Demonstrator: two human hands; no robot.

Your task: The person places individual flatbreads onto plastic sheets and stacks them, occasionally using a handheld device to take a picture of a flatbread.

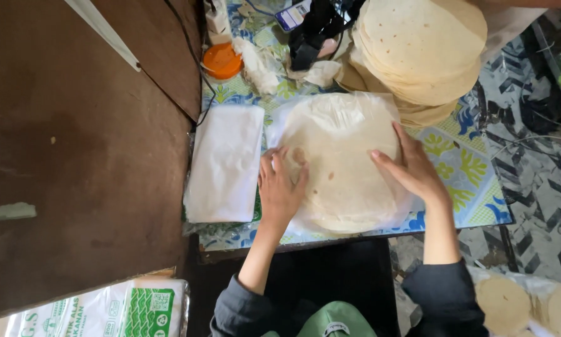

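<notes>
Both hands on a small stack of round flatbreads (343, 168), mid-bench (473, 187), near its front edge. Stack sits on a clear plastic sheet (305, 112) that shows around the top and left rim of it.

Left hand (280, 187): palm down, fingers spread, flat on the left side of the stack. Not pinching anything that I can see.
Right hand (411, 168): open, fingers together and slightly curved, laid along the stack's right edge, thumb pointing inward over the top bread. Can't tell whether fingertips hook under the edge.

Around it:
- pile of white plastic bags (224, 162) just left of the stack, flat on the bench, close to the left hand but not touching it
- tall stack of the same flatbreads (420, 47) behind, upper right, leaning a bit
- orange lid (222, 60) top left, crumpled white plastic (258, 62) beside it
- brown wall (74, 137) fills the left side
- more flatbreads (505, 302) low right, off the bench
- printed green-and-white packet (124, 309) bottom left

Bench cover is a blue-yellow-green patterned cloth.
</notes>
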